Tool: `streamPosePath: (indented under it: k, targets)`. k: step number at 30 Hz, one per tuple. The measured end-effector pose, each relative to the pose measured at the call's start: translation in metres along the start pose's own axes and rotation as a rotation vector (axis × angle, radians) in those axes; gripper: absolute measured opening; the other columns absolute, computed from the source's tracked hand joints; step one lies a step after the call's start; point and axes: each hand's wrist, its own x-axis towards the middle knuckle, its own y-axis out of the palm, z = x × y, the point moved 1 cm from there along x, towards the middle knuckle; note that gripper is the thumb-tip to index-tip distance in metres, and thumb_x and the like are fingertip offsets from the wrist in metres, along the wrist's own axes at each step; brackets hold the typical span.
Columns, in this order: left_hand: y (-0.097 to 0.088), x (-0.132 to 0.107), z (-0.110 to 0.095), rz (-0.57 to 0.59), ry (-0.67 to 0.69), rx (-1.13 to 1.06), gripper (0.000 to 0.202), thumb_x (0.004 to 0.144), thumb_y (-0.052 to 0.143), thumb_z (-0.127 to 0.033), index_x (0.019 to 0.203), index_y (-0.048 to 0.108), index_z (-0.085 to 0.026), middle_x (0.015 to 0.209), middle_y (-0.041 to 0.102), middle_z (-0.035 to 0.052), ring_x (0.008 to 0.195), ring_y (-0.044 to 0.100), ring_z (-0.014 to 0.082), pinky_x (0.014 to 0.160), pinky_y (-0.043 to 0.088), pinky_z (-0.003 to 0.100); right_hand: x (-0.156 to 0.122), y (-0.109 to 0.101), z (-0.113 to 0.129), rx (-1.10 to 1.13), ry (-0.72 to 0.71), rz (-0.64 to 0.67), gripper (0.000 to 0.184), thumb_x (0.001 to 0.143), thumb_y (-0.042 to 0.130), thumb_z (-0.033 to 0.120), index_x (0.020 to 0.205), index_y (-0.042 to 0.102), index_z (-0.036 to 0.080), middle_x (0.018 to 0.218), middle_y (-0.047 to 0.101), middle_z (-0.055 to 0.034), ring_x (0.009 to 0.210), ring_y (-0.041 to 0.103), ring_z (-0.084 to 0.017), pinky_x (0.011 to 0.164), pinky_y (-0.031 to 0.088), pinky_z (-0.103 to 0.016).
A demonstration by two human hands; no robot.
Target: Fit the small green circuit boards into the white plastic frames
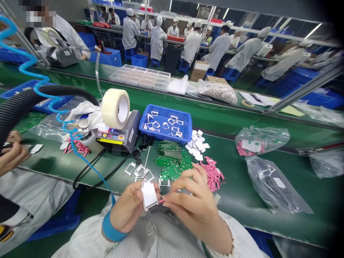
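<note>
In my left hand (pixel 128 204), fingers closed at its edge, is a small white plastic frame with a flat white panel (pixel 149 195) showing. My right hand (pixel 195 199) pinches a small pink strip (pixel 161 201) close against the frame's right side; whether the two touch I cannot tell. Just beyond my hands lie green circuit boards (pixel 172 161), partly stacked, and several loose white frames (pixel 141 171). A heap of pink strips (pixel 212 173) is beside my right hand, with white square pieces (pixel 197 145) behind it.
A blue bin (pixel 166 123) of white frames stands beyond the boards. Left of it, a tape roll (pixel 115 108) rests on a grey device (pixel 120 138) with black cables. A coiled blue cord (pixel 57 114) hangs at left. Plastic bags (pixel 276 186) lie right. A co-worker's hand (pixel 13 154) is far left.
</note>
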Motion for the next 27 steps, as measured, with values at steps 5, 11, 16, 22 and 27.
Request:
streamPosePath:
  k: [5, 11, 16, 22, 27]
  targets:
    - [-0.001, -0.002, -0.005, 0.024, 0.032, -0.003, 0.045, 0.057, 0.072, -0.052, 0.083, 0.071, -0.015, 0.068, 0.068, 0.0044, 0.065, 0.058, 0.0151, 0.064, 0.042, 0.026, 0.011, 0.007, 0.002, -0.105, -0.105, 0.103, 0.015, 0.081, 0.058, 0.019, 0.071, 0.064, 0.028, 0.068, 0.065, 0.0079, 0.074, 0.049, -0.016, 0.093, 0.021, -0.048]
    - [-0.004, -0.004, -0.008, 0.014, 0.063, 0.008, 0.042, 0.059, 0.071, -0.050, 0.079, 0.070, -0.014, 0.062, 0.063, 0.0016, 0.056, 0.051, 0.0109, 0.055, 0.038, 0.024, 0.014, 0.023, 0.009, -0.038, -0.096, 0.116, 0.016, 0.081, 0.057, 0.019, 0.071, 0.064, 0.028, 0.067, 0.063, 0.0063, 0.076, 0.050, -0.015, 0.096, 0.023, -0.049]
    - [-0.016, -0.006, -0.009, -0.112, 0.068, -0.180, 0.037, 0.064, 0.069, -0.047, 0.089, 0.069, -0.020, 0.083, 0.067, 0.0032, 0.080, 0.058, 0.0167, 0.077, 0.044, 0.031, 0.003, 0.048, 0.013, -0.061, -0.037, 0.004, 0.025, 0.086, 0.047, 0.044, 0.093, 0.065, 0.028, 0.097, 0.064, -0.0024, 0.089, 0.051, -0.020, 0.096, 0.022, -0.053]
    - [-0.015, -0.010, -0.006, -0.073, 0.143, -0.167, 0.043, 0.064, 0.068, -0.049, 0.097, 0.067, -0.023, 0.105, 0.064, 0.0065, 0.106, 0.052, 0.0268, 0.095, 0.037, 0.045, 0.006, 0.060, 0.017, -0.075, 0.134, -0.125, 0.036, 0.075, 0.054, 0.058, 0.088, 0.064, 0.025, 0.076, 0.062, -0.0015, 0.079, 0.052, -0.021, 0.097, 0.020, -0.055]
    - [-0.017, -0.019, -0.027, -0.161, 0.376, 0.317, 0.039, 0.069, 0.067, -0.037, 0.106, 0.066, -0.025, 0.123, 0.058, 0.0089, 0.123, 0.040, 0.0305, 0.104, 0.026, 0.045, 0.017, 0.052, 0.021, -0.133, 0.045, -0.103, 0.013, 0.072, 0.061, 0.037, 0.074, 0.061, 0.024, 0.068, 0.063, 0.0024, 0.076, 0.052, -0.020, 0.098, 0.020, -0.054]
